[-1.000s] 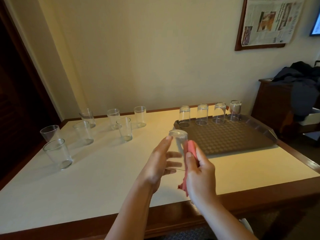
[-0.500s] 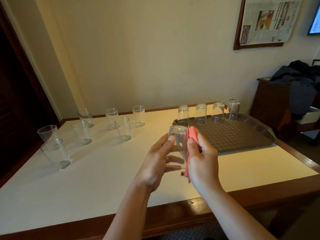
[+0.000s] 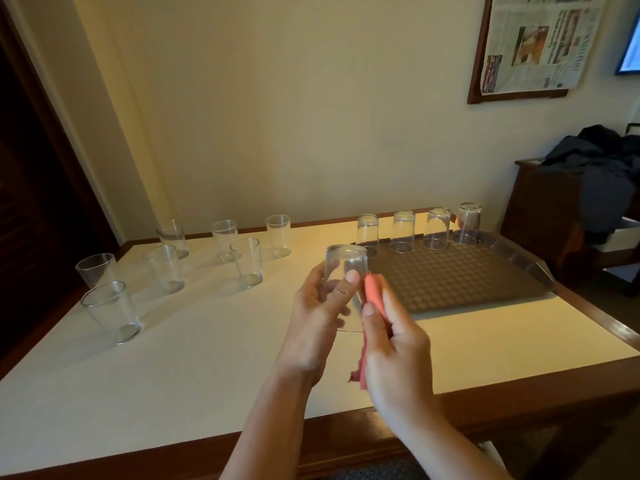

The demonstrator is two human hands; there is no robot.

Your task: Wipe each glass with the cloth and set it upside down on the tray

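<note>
Indoors, table: a wide table (image 3: 145, 368) with a pale top and a dark wooden border fills the lower view, its far edge against a cream wall (image 3: 294, 116).
Left hand: the left hand (image 3: 320, 323) grips a clear held glass (image 3: 346, 271) above the table, base up, fingers and thumb curled round its side.
Right hand: the right hand (image 3: 393, 337) pinches a pink cloth (image 3: 372, 294) between thumb and fingers; the cloth's upper fold lies against the side of the held glass, and its loose end hangs below the palm.
Tray: a dark brown tray (image 3: 467, 282) with a dotted pattern sits on the right part of the table, just beyond the hands.
On the tray: four upturned glasses (image 3: 403, 232) stand in a row along the far edge.
Left of the table: seven upright glasses (image 3: 246, 261) stand in a loose group, well apart from the tray.
Wall: a framed newspaper page (image 3: 540, 43) hangs at upper right.
Right of the room: dark clothing (image 3: 602, 174) is heaped on a wooden cabinet (image 3: 540, 209) beside the table.
Left of the room: a dark wooden door (image 3: 31, 202) lies in shadow.
</note>
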